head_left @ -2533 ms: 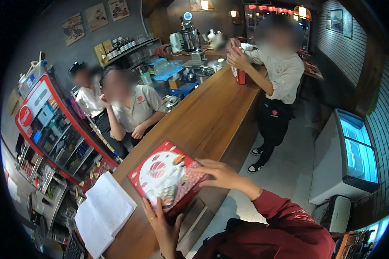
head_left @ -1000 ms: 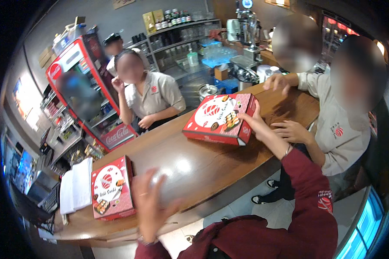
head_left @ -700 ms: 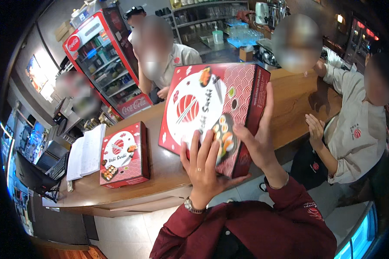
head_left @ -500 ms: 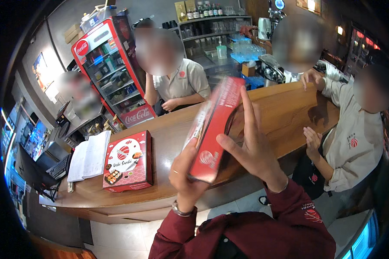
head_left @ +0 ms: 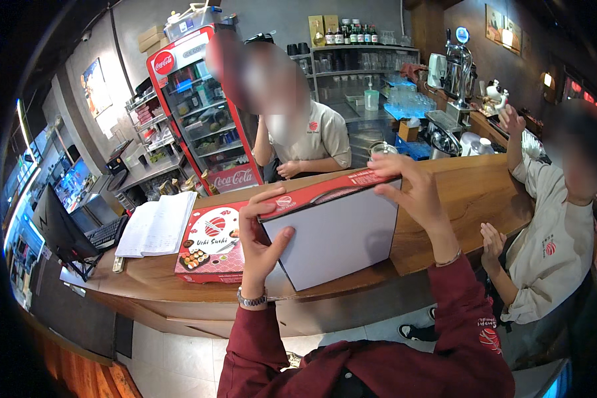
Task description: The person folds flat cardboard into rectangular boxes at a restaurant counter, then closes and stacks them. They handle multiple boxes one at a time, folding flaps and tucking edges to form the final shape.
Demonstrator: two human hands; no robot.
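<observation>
Between my hands a red cardboard sushi box (head_left: 338, 232) is held up on edge over the counter, its plain white face toward me and a red side strip uppermost. My left hand (head_left: 262, 242) grips its left end, thumb on the white face and fingers over the red side. At the upper right corner, my right hand (head_left: 414, 196) holds the box with its fingers over the top edge and its thumb in front. A second sushi box (head_left: 205, 239), red with a printed lid, lies flat on the counter, partly hidden behind my left hand.
The curved wooden counter (head_left: 458, 225) carries an open notebook (head_left: 156, 222), a monitor (head_left: 63, 225) and a keyboard (head_left: 106, 232) on the left. Across it stands a person in a light shirt (head_left: 318, 142); another (head_left: 550, 245) is at the right with raised hands. Behind is a drinks fridge (head_left: 209, 119).
The box in my hands has turned from a steep slant to nearly level, showing its white face now. My right hand has shifted onto the top right corner. The view has swung slightly left.
</observation>
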